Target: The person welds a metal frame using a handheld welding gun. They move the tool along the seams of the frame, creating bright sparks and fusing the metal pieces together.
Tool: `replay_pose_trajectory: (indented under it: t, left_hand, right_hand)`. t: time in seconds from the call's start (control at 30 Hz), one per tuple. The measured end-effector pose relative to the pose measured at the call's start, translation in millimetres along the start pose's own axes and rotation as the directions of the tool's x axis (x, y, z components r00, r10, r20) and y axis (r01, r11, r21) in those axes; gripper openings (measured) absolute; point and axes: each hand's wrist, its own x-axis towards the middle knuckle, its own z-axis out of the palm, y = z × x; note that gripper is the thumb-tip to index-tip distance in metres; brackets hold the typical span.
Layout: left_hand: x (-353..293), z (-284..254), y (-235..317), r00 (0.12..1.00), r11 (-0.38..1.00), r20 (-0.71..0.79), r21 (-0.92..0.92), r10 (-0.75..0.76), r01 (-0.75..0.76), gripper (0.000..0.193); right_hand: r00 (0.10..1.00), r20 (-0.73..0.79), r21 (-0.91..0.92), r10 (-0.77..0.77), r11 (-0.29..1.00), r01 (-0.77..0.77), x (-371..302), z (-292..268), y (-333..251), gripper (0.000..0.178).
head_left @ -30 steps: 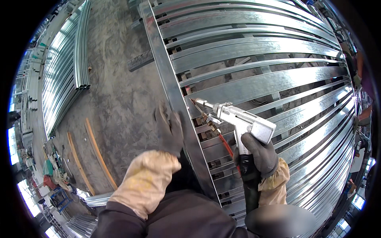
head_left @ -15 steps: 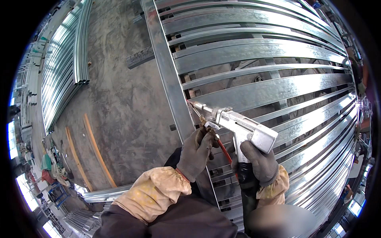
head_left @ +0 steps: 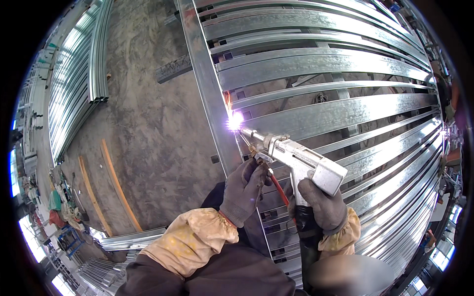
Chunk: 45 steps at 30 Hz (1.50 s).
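Note:
A silver welding gun (head_left: 311,163) slants across the middle, its tip pointing up and left at a galvanized steel rail (head_left: 210,89). At the tip a bright purple-white arc (head_left: 235,121) glows on the rail's edge, throwing orange sparks. In a grey glove, my right hand (head_left: 323,204) is closed around the gun's handle, which is wrapped in black below. My left hand (head_left: 244,190), gloved too, is closed on the brass wire-feed fitting (head_left: 260,157) under the nozzle. A red hose (head_left: 279,190) runs down from that fitting between my hands.
Long galvanized bars (head_left: 326,61) lie crosswise to the right of the rail. Stacked metal profiles (head_left: 81,74) stand at the far left. Two wooden strips (head_left: 121,185) and a short dark steel piece (head_left: 174,70) lie on the concrete floor (head_left: 153,118). Another bright light (head_left: 443,132) shows at the right.
A welding arc with sparks has lit at the gun's tip, where none glowed before. Both hands keep their hold and have hardly moved.

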Motion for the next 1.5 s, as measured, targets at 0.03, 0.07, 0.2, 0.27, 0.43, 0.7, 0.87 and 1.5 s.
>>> replay_pose_trajectory:
  t: [0.03, 0.07, 0.2, 0.27, 0.43, 0.7, 0.87, 1.5]
  left_hand:
    - [-1, 1, 2, 1.0, 1.0, -0.004, 0.01, 0.007, -0.007, 0.029]
    - [-2, 1, 4, 1.0, 1.0, -0.009, 0.021, 0.013, -0.013, 0.029]
    - [-2, 1, 6, 1.0, 1.0, 0.004, -0.003, -0.003, 0.003, 0.029]
    - [-1, -1, 4, 1.0, 1.0, 0.007, 0.025, 0.001, -0.001, 0.029]
    - [-3, -2, 3, 0.999, 0.998, 0.008, 0.044, 0.038, -0.039, 0.026]
    - [-2, -6, -4, 0.999, 1.0, 0.034, 0.03, -0.009, 0.008, 0.033]
    - [-2, -5, -5, 0.999, 1.0, 0.027, 0.015, 0.022, -0.023, 0.032]
    - [-2, -3, -2, 0.996, 0.995, 0.024, 0.047, 0.082, -0.083, 0.022]
  right_hand:
    - [1.0, 0.003, 0.002, -0.009, 1.0, 0.009, 0, 2, 0, 0.041]
    - [1.0, 0.009, 0.005, -0.017, 1.0, 0.017, 0, 2, 0, 0.041]
    - [1.0, 0.017, -0.001, 0.015, 1.0, -0.015, -1, -1, 3, 0.04]
    - [1.0, 0.011, -0.018, 0.021, 1.0, -0.021, -2, 0, 2, 0.039]
    - [0.999, 0.041, -0.028, 0.008, 1.0, -0.007, -3, -1, 4, 0.036]
    - [0.999, 0.036, -0.034, 0.015, 0.999, -0.013, -4, 1, 1, 0.037]
    - [1.0, 0.028, -0.025, -0.012, 1.0, 0.013, -5, 1, 5, 0.038]
    - [1.0, 0.023, -0.103, -0.005, 0.995, 0.007, -5, 1, 6, 0.04]
